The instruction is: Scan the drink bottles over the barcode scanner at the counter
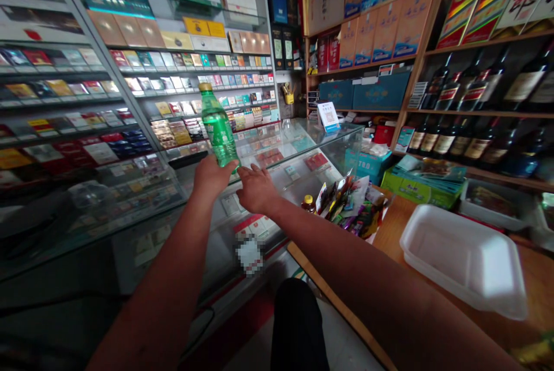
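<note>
A green plastic bottle (217, 126) with a yellow cap leans slightly over the glass counter (298, 157). My left hand (212, 177) is wrapped round its base and holds it up. My right hand (256, 187) lies just to the right of the bottle's bottom, fingers curled loosely and pointing towards it; I cannot tell whether they touch it. Both arms stretch forward from the lower edge of the picture.
Shelves of cigarette packs (142, 88) fill the wall behind the counter. To the right is a wooden table (389, 232) with a white foam box (467, 258) and snack packets (350, 206). Wine bottles (459, 91) and cartons line the right shelves.
</note>
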Available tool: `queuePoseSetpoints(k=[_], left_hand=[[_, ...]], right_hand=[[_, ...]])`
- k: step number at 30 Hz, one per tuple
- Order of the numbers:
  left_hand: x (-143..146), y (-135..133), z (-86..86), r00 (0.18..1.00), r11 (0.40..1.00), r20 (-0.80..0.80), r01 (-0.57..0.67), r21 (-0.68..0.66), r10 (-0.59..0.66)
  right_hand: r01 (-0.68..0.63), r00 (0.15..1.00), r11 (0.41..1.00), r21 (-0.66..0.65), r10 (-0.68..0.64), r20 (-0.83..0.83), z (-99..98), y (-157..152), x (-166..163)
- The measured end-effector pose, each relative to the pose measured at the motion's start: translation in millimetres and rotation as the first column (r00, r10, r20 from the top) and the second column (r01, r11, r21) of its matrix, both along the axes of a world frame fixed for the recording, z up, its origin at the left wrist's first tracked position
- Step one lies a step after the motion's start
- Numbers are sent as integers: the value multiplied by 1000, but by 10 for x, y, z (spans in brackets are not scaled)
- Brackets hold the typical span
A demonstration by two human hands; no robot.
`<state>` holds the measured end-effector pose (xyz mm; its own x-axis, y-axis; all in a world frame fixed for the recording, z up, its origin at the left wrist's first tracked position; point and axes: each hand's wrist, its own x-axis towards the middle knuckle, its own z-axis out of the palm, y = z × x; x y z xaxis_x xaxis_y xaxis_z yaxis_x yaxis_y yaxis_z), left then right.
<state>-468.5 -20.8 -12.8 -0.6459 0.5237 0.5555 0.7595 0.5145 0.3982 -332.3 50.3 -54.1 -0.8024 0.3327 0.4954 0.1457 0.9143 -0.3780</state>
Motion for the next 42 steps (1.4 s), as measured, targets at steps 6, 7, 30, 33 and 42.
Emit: queuePoseSetpoints(k=[6, 7, 30, 33, 42], left_hand=[[74, -46, -55, 998, 986, 39, -51, 161, 45], [117, -57, -78, 998, 975, 17, -62, 215, 59], [3417, 362, -2125, 643, 687, 254, 630, 362, -723], [3858, 379, -2253, 497, 591, 328, 733, 337, -804], [4910, 398, -2175, 207, 334, 407, 902, 273, -890]], right_hand=[[19, 1000, 997, -78, -21, -16, -28, -110, 376], [33, 999, 995, -99, -35, -21, -62, -133, 475], [425, 832, 721, -547, -549, -77, -1721, -640, 3899], [482, 755, 666, -569, -646, -117, -1775, -678, 4278], [660, 450, 513, -549, -855, -258, -1763, -511, 5207]])
